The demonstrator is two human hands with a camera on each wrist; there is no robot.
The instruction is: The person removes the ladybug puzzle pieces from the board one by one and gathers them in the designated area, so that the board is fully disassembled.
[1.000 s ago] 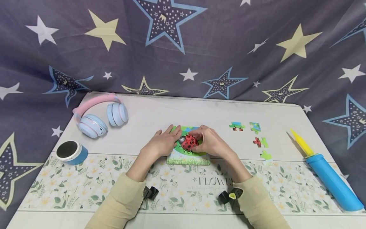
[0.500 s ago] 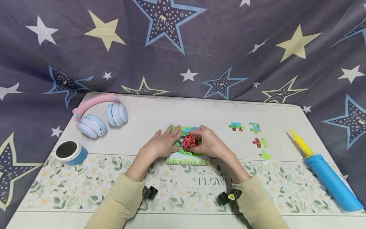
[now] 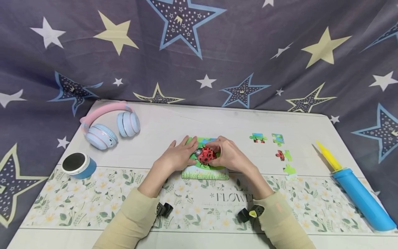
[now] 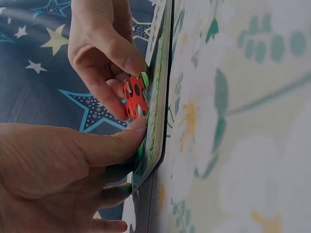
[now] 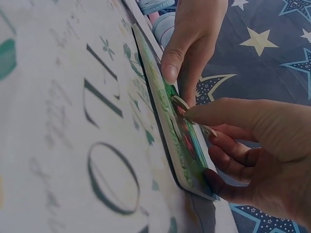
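A small puzzle board point(image 3: 205, 175) with a ladybug picture over green grass lies flat on the table before me. My left hand point(image 3: 174, 157) rests on its left side, fingers stretched over the upper left part and the thumb near the ladybug's head. With thumb and fingers my right hand point(image 3: 231, 155) pinches a red, black-spotted puzzle piece point(image 4: 135, 97) that has a green knob. In the left wrist view this piece stands tilted over the board, close to my left thumb. The right fingers hide part of the board's right side.
Several loose puzzle pieces point(image 3: 290, 169) lie right of the board. Farther right is a blue hand pump point(image 3: 362, 199) with a yellow nozzle. Pink and blue headphones point(image 3: 129, 123) and a blue round speaker-like object point(image 3: 84, 169) stand at the left. A starry curtain point(image 3: 205, 69) hangs behind the table.
Both hands stay in nearly the same place at the board. The red spotted piece between my right fingers shifts only slightly. The loose pieces have not moved.
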